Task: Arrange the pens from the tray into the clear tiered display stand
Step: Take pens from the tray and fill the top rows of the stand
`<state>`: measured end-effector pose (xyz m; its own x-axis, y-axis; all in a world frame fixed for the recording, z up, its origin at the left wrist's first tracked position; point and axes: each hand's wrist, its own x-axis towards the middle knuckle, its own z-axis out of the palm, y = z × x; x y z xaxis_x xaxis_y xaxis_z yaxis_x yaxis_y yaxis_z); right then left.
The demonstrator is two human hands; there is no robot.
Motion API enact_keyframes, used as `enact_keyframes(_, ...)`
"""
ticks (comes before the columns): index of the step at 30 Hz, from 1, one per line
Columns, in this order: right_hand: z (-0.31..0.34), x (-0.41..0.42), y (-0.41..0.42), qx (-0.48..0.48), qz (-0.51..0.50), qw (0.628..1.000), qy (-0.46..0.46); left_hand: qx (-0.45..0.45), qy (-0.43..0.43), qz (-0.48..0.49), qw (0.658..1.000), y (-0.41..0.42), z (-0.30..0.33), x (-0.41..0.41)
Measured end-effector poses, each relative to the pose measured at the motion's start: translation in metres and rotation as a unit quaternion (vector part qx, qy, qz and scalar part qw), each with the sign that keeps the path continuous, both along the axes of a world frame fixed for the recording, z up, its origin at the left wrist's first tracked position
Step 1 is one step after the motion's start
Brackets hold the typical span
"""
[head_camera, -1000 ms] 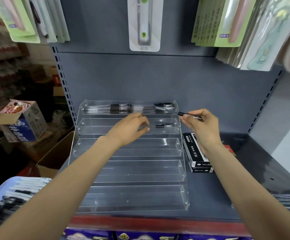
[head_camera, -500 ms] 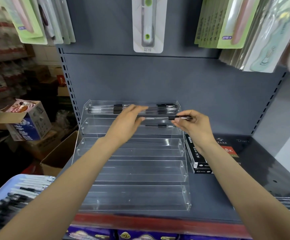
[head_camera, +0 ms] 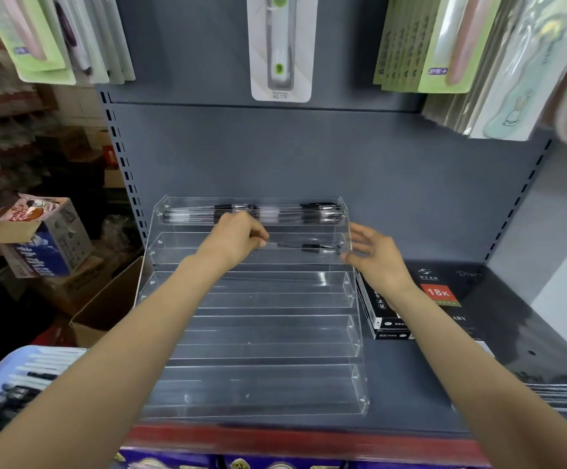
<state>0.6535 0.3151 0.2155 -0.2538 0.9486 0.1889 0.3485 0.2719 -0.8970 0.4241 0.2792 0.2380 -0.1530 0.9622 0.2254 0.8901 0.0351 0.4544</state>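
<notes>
Grey shop shelving with packaged goods hanging above is where we're working, and the clear tiered display stand [head_camera: 251,309] sits on the shelf [head_camera: 427,394], taking up its left and middle. So far the top tier holds a row of pens [head_camera: 255,211], and the second tier down has just a couple [head_camera: 309,248] toward its right end; the three lower tiers look bare. We'd say we're mid-placement on that second tier. Our left hand [head_camera: 238,238] has its fingertips pinched on the left end of a pen there, nudging it flat. Our right hand [head_camera: 373,255] hovers at the stand's right edge, fingers spread and holding nothing. The tray [head_camera: 8,377] with the rest of the pens is at the lower left, off the shelf's front left corner. Next up, probably: let go, reach back to the tray, grab more, keep them parallel.
</notes>
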Motion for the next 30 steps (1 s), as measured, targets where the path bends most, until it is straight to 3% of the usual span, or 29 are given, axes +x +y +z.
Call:
enact_keyframes(6,-0.003,0.002,0.002,-0.009,0.000,1.000,0.011,-0.039,-0.009,0.098,0.994,0.010,0.004,0.003)
enact_keyframes(11,-0.004,0.001,-0.001,-0.012,-0.008,1.000,0.020,-0.035,-0.055,0.074,0.995,0.008,-0.002,0.011)
enact_keyframes(17,0.000,-0.001,-0.005,0.008,-0.013,1.000,-0.013,-0.017,-0.052,0.066,0.996,-0.003,-0.007,0.014)
enact_keyframes(24,0.009,-0.021,-0.027,0.191,-0.075,0.971,-0.120,0.095,-0.012,0.003,0.995,-0.023,-0.010,0.012)
enact_keyframes(30,0.021,-0.081,-0.068,0.187,0.003,0.980,-0.066,0.174,-0.037,0.068,0.982,-0.077,-0.007,-0.017)
